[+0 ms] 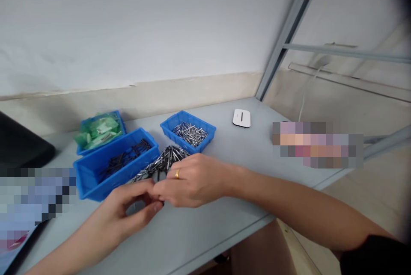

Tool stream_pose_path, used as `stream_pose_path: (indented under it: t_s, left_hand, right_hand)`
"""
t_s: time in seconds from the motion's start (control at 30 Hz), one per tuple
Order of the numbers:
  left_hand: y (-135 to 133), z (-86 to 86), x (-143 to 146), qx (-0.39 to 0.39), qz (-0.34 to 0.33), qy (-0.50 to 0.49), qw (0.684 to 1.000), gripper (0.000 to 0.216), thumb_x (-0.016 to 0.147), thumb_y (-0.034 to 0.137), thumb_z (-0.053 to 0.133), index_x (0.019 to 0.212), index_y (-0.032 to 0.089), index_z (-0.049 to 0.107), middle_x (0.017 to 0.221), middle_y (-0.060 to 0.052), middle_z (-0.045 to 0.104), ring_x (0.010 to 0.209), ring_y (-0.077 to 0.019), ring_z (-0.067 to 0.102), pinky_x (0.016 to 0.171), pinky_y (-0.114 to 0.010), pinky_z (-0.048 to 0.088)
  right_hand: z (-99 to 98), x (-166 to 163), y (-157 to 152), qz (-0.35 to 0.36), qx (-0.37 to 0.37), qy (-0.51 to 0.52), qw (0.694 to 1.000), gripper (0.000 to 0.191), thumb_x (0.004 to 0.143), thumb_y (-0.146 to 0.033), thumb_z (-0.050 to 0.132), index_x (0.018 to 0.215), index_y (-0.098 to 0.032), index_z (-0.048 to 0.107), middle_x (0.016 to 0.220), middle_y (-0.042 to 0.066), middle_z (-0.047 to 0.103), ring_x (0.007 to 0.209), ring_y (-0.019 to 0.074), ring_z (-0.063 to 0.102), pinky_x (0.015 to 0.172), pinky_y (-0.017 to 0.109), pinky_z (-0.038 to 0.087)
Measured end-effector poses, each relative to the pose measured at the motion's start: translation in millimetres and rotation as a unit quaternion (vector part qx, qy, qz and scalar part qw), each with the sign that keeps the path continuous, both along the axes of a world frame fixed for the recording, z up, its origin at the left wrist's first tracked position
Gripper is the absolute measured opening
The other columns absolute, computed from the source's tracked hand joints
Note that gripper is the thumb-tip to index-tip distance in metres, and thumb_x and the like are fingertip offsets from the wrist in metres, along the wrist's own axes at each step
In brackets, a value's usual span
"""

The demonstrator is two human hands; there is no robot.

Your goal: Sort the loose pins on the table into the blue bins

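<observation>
My left hand (131,211) has its thumb and fingers bent into a pinch, with a small dark tip showing by the thumb. Against those fingertips, my right hand (192,181), with a gold ring, is closed with its fingers curled down. Whatever the fingers hold is too hidden to name. Just behind my hands lies a loose pile of thin metal pins (168,158), silver and dark. A blue bin (91,188) to the left holds dark pins (123,159). Behind the pile, a smaller blue bin (203,143) contains shiny silver pins (192,133).
A third blue bin (121,122) at the back left holds green plastic packaging (101,130). A small white box (242,117) sits on the grey table (231,223). A metal frame post (282,44) rises at the far right corner. Blurred items lie at both sides.
</observation>
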State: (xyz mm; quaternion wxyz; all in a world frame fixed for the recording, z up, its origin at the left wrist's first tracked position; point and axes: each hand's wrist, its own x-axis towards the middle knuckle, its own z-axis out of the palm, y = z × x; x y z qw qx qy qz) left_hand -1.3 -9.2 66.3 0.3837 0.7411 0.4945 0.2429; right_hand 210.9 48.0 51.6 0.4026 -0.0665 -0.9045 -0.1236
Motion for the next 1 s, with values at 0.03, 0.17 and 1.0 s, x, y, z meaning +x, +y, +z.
stream_pose_path:
  t_s: [0.03, 0.17, 1.0]
  left_hand:
    - [1, 1.0, -1, -0.003, -0.005, 0.002, 1.000, 0.022, 0.084, 0.039, 0.059, 0.073, 0.023, 0.069, 0.071, 0.004, 0.066, 0.074, -0.0168, 0.063, 0.071, -0.019, 0.054]
    - [6, 0.9, -4, -0.004, -0.012, 0.015, 1.000, 0.026, 0.086, 0.045, 0.060, 0.075, 0.024, 0.070, 0.073, 0.001, 0.066, 0.076, -0.0186, 0.063, 0.074, -0.023, 0.055]
    - [17, -6.0, -27, 0.062, 0.053, -0.010, 0.997, 0.018, 0.087, 0.043, 0.068, 0.096, 0.030, 0.075, 0.077, 0.003, 0.074, 0.067, -0.0166, 0.069, 0.063, -0.019, 0.057]
  right_hand:
    - [0.2, 0, 1, -0.001, 0.000, 0.002, 1.000, 0.019, 0.098, -0.020, 0.047, 0.096, -0.019, 0.066, 0.068, -0.008, 0.063, 0.063, 0.0083, 0.055, 0.055, 0.024, 0.038]
    - [2.4, 1, 1, -0.009, 0.003, 0.018, 1.000, 0.017, 0.098, -0.016, 0.046, 0.091, -0.019, 0.061, 0.065, -0.008, 0.061, 0.061, 0.0083, 0.053, 0.055, 0.023, 0.037]
    - [1.3, 0, 2, -0.042, 0.006, 0.039, 0.998, 0.017, 0.099, -0.023, 0.052, 0.087, -0.020, 0.063, 0.063, -0.008, 0.059, 0.058, 0.0072, 0.052, 0.056, 0.023, 0.037]
